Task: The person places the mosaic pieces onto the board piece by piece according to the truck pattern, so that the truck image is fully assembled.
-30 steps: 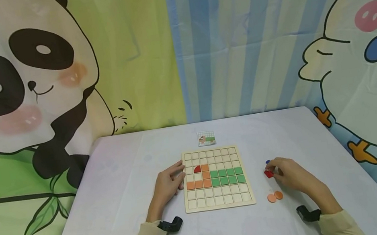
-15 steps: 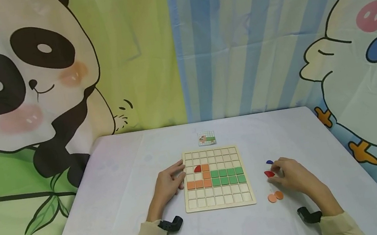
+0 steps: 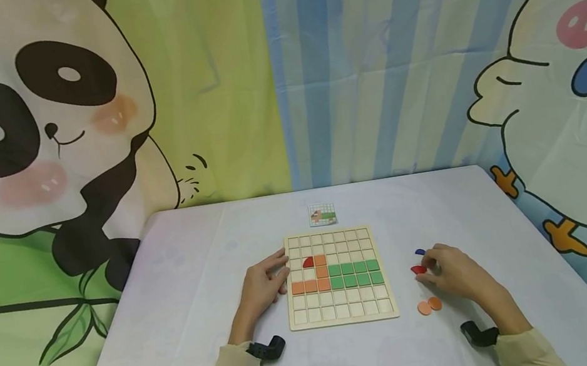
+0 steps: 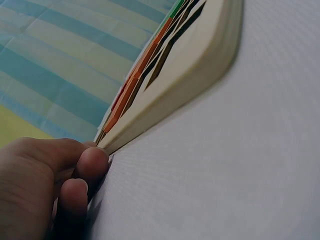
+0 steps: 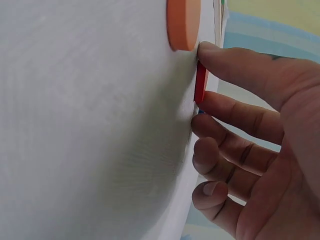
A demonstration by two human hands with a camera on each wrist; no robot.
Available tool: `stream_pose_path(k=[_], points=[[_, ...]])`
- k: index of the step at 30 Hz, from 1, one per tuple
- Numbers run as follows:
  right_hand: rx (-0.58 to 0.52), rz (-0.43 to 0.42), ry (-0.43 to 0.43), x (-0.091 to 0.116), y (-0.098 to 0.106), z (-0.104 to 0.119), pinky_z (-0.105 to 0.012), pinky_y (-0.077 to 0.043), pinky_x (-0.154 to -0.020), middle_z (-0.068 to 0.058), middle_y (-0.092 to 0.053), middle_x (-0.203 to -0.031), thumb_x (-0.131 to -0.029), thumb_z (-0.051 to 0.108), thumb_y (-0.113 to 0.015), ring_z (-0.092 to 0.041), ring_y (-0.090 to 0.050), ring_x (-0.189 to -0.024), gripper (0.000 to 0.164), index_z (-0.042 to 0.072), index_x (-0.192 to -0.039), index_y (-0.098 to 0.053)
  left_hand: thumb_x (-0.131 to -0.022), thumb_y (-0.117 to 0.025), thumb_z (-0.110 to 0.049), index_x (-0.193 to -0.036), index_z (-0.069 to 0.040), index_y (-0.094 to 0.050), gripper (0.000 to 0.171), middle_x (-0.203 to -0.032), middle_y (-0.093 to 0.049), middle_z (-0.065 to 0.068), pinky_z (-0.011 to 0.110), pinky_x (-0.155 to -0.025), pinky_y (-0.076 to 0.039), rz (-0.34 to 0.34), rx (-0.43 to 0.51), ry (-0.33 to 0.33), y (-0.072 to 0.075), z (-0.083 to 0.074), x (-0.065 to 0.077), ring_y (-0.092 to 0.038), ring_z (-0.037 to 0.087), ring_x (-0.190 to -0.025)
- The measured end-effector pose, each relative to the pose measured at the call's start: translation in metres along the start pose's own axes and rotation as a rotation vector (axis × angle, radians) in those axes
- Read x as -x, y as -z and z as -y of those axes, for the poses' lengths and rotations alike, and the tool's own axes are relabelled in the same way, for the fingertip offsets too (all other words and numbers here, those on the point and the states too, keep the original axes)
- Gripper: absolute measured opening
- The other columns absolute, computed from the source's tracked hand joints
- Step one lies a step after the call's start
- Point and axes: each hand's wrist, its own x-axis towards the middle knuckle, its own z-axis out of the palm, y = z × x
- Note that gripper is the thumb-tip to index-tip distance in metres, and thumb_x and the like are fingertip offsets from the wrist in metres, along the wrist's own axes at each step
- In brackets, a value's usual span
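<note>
In the head view, a square wooden grid board point(image 3: 355, 310) holds green square tiles point(image 3: 355, 273), orange square tiles point(image 3: 311, 286) and a red quarter-round tile point(image 3: 308, 262). My left hand point(image 3: 260, 283) rests at the board's left edge, fingertips against its side; the left wrist view shows fingertips point(image 4: 93, 162) touching the rim. To the right of the board, my right hand point(image 3: 451, 270) pinches a loose red tile point(image 3: 418, 269) between thumb and index finger. The right wrist view shows this red tile point(image 5: 200, 84) on edge-on view, close to the tabletop, other fingers loosely bent.
Behind my right fingertips lies a blue tile point(image 3: 420, 251). Two round orange tiles point(image 3: 429, 305) lie nearer me. A small pattern card point(image 3: 322, 214) sits beyond the board on the white table point(image 3: 211, 239). Printed curtains point(image 3: 357, 72) hang behind the table.
My right fingers have shifted slightly; the blue tile shows more than before and the red tile lies flatter between thumb and index finger. The left hand stays at the board.
</note>
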Motion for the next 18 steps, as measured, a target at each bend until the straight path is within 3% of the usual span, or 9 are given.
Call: stream_pose_path(k=[2, 5, 7, 13, 18], points=[[-0.012, 0.003, 0.01, -0.0007, -0.0004, -0.0001, -0.032, -0.056, -0.073, -0.005, -0.066, -0.094, -0.085, 0.026, -0.091, -0.02, -0.055, -0.083, 0.029, 0.007, -0.102, -0.076, -0.101, -0.073, -0.022, -0.14, -0.019, -0.071, 0.038, -0.119, -0.081, -0.001, 0.028, -0.039, -0.046, 0.001, 0.002, 0.0, -0.0001, -0.0004, -0.0001, -0.051, 0.012, -0.039], [-0.02, 0.007, 0.036, -0.0017, -0.0006, 0.0005, -0.03, -0.053, -0.071, -0.004, -0.066, -0.094, -0.085, 0.022, -0.09, -0.019, -0.055, -0.084, 0.027, 0.006, -0.103, -0.077, -0.102, -0.073, -0.022, -0.139, -0.02, -0.071, 0.038, -0.143, -0.07, -0.01, 0.028, -0.04, -0.047, 0.004, -0.002, 0.002, -0.0007, 0.0001, -0.0005, -0.053, 0.012, -0.041], [-0.012, 0.0, 0.057, -0.0026, -0.0012, 0.0006, -0.029, -0.052, -0.071, -0.003, -0.066, -0.095, -0.085, 0.02, -0.09, -0.018, -0.055, -0.084, 0.027, 0.006, -0.104, -0.078, -0.102, -0.073, -0.022, -0.14, -0.02, -0.071, 0.038, -0.146, -0.068, -0.011, 0.027, -0.04, -0.048, 0.007, -0.003, 0.006, -0.001, 0.0006, -0.0003, -0.054, 0.012, -0.041], [-0.009, -0.051, 0.132, -0.004, -0.0009, 0.0008, -0.025, -0.049, -0.067, -0.006, -0.068, -0.104, -0.085, 0.015, -0.088, -0.016, -0.055, -0.084, 0.027, 0.002, -0.106, -0.077, -0.102, -0.073, -0.022, -0.14, -0.02, -0.071, 0.039, -0.138, -0.073, -0.009, 0.027, -0.039, -0.047, 0.006, 0.0, 0.005, -0.0007, 0.0018, -0.0004, -0.053, 0.012, -0.041], [-0.062, -0.045, 0.14, -0.0037, 0.0023, 0.0059, -0.023, -0.049, -0.067, -0.006, -0.068, -0.108, -0.087, 0.013, -0.086, -0.015, -0.055, -0.084, 0.022, 0.005, -0.106, -0.077, -0.102, -0.073, -0.022, -0.14, -0.02, -0.071, 0.039, -0.133, -0.076, -0.008, 0.027, -0.039, -0.047, 0.004, 0.003, 0.001, -0.0005, 0.0025, -0.0006, -0.052, 0.012, -0.04]])
